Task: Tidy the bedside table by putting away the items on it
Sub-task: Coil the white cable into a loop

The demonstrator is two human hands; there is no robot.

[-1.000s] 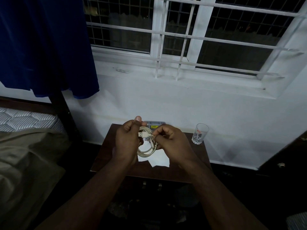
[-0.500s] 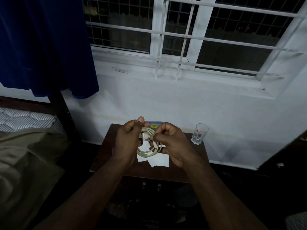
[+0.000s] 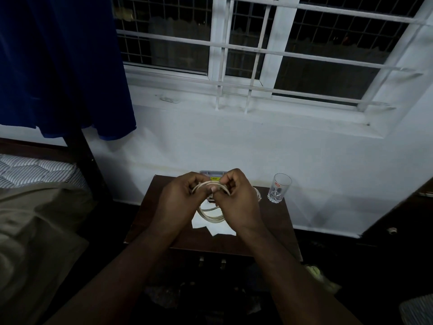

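Observation:
A coiled white cable [image 3: 212, 215] hangs over the dark brown bedside table [image 3: 269, 231]. My left hand [image 3: 178, 202] and my right hand [image 3: 239, 202] both grip the top of the coil, knuckles close together. White papers [image 3: 221, 228] lie on the table under the coil. Behind my hands, at the table's back edge, a grey box with a yellow label [image 3: 214, 175] is mostly hidden. A clear drinking glass [image 3: 278, 188] stands upright at the back right corner.
A bed with a striped mattress [image 3: 30, 170] and an olive blanket [image 3: 35, 231] lies to the left. A blue curtain [image 3: 58, 66] hangs above it. A white wall and a barred window [image 3: 257, 50] stand behind the table. Dark clutter lies on the floor below.
My hands have closed in together over the top of the coil. The cable's plug, which stuck out between them before, is now hidden.

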